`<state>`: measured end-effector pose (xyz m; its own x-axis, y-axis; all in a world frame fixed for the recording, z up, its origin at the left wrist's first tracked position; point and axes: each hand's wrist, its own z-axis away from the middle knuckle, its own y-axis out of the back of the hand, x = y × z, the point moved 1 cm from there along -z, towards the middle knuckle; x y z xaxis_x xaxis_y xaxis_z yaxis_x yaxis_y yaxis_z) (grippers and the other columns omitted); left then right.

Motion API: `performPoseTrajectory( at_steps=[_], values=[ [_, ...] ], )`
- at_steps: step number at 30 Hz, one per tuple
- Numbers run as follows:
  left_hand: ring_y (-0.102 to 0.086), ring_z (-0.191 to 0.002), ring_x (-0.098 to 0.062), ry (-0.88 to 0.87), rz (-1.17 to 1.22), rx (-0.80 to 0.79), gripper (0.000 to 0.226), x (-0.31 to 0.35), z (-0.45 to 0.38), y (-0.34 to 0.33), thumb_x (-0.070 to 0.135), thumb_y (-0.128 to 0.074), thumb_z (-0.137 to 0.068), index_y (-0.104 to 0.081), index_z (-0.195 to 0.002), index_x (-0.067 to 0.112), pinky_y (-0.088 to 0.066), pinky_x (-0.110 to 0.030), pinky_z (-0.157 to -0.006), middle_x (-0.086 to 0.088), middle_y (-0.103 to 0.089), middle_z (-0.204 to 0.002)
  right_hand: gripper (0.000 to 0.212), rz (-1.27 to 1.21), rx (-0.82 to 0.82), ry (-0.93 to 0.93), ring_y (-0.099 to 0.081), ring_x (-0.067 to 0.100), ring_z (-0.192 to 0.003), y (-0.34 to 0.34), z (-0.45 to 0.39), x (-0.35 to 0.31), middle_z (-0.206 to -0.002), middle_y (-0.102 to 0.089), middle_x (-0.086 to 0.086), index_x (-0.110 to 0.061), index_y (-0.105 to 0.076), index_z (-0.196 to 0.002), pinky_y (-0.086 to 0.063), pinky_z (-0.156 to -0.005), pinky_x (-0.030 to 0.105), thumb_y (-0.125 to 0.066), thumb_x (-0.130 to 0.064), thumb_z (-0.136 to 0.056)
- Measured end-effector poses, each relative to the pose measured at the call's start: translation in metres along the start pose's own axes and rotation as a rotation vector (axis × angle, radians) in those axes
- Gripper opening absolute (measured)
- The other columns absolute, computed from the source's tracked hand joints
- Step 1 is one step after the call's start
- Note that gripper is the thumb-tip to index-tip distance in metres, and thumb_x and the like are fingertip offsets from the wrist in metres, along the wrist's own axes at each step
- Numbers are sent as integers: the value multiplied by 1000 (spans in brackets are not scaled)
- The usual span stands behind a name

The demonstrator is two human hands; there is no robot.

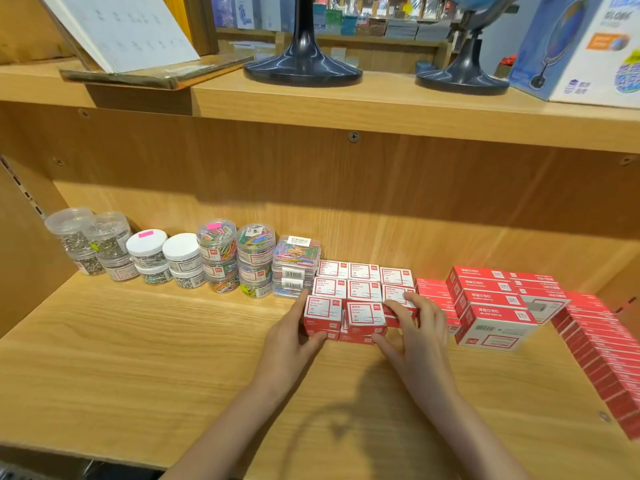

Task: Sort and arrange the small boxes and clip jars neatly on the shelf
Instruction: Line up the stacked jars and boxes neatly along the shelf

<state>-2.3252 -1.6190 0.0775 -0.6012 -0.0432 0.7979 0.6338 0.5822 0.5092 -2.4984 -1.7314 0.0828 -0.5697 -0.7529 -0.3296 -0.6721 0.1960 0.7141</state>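
Observation:
Small red-and-white paper-clip boxes (pixel 363 289) stand stacked in a block of three columns at the middle of the wooden shelf (pixel 138 358). My left hand (pixel 294 337) grips the front left stack (pixel 322 315), thumb on its front and fingers along its left side. My right hand (pixel 415 327) holds the front middle and right boxes (pixel 366 315), fingers over the top and thumb at the front. To the left runs a row of stacked clip jars (pixel 221 258) holding silver and coloured clips, ending in flat clear cases (pixel 296 266).
Larger red staple boxes (pixel 491 306) are piled right of my hands. A long row of red boxes (pixel 602 355) runs along the shelf's right side toward me. Above, an upper shelf carries two black globe stands (pixel 303 64), a globe carton and a slanted display board.

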Motion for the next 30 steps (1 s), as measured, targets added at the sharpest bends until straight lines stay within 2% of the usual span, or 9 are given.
performPoseTrajectory(
  at_steps=[5, 8, 10, 13, 16, 22, 25, 28, 30],
  values=[
    [-55, -91, 2, -52, 11, 8, 76, -1, -2, -2, 4, -70, -75, -34, -140, 22, -39, -6, -80, 7, -60, -116, 58, -20, -46, 172, -41, 21, -111, 3, 6, -6, -123, -41, 2, -21, -46, -123, -36, -95, 36, -71, -28, -71],
    [-51, -106, -3, -108, -10, 11, 71, -1, 0, -1, 3, -68, -77, -36, -136, 27, -38, -10, -90, 4, -53, -126, 76, -11, -144, 229, -40, 17, -109, -5, 11, -15, -123, -38, 3, -17, -43, -127, -43, -96, 31, -82, -19, -61],
    [-48, -112, -1, -146, -18, 16, 67, -2, 2, 0, 4, -65, -78, -38, -133, 31, -37, -11, -94, 5, -52, -127, 81, 0, -167, 204, -44, 20, -112, -10, 14, -19, -126, -36, 5, -16, -43, -126, -44, -93, 34, -85, -17, -57],
    [-47, -111, 2, -146, -25, 25, 66, -5, 2, 0, 2, -66, -78, -40, -131, 32, -39, -12, -92, 7, -52, -123, 78, -38, -161, 119, -59, 26, -106, -17, 16, -23, -130, -32, 7, -17, -42, -124, -55, -81, 40, -84, -12, -58],
    [-46, -109, 3, -124, -25, 27, 64, -6, 4, 2, 2, -67, -78, -43, -131, 29, -37, -7, -89, 7, -50, -121, 73, -92, -138, 81, -61, 28, -100, -19, 15, -27, -129, -30, 4, -21, -41, -121, -56, -74, 43, -82, -7, -61],
    [-49, -108, 2, -139, -8, -20, 56, -6, 10, 8, 18, -65, -75, -48, -128, 28, -42, -15, -87, 12, -50, -117, 56, -138, -144, 89, -60, 22, -91, -9, 16, -24, -125, -31, 2, -15, -58, -111, -49, -79, 27, -81, -6, -61],
    [-51, -104, 4, -129, -12, -7, 55, -6, 8, 9, 17, -68, -74, -49, -124, 30, -46, -19, -87, 15, -51, -114, 63, -127, -146, 110, -65, 22, -86, -10, 13, -25, -125, -36, 1, -19, -51, -111, -53, -69, 26, -83, -7, -58],
    [-56, -103, -4, -111, -21, 11, 51, -5, 5, 7, 16, -69, -74, -51, -121, 25, -47, -29, -88, 11, -52, -112, 72, -125, -139, 98, -66, 22, -76, -11, 9, -26, -118, -38, 0, -22, -45, -108, -54, -55, 26, -84, -4, -51],
    [-58, -102, -7, -106, -35, 16, 50, -4, 4, 6, 12, -71, -76, -51, -121, 22, -48, -30, -87, 9, -52, -112, 72, -126, -136, 91, -65, 22, -71, -12, 8, -27, -116, -38, 0, -22, -45, -107, -53, -52, 26, -84, -2, -51]
  ],
)
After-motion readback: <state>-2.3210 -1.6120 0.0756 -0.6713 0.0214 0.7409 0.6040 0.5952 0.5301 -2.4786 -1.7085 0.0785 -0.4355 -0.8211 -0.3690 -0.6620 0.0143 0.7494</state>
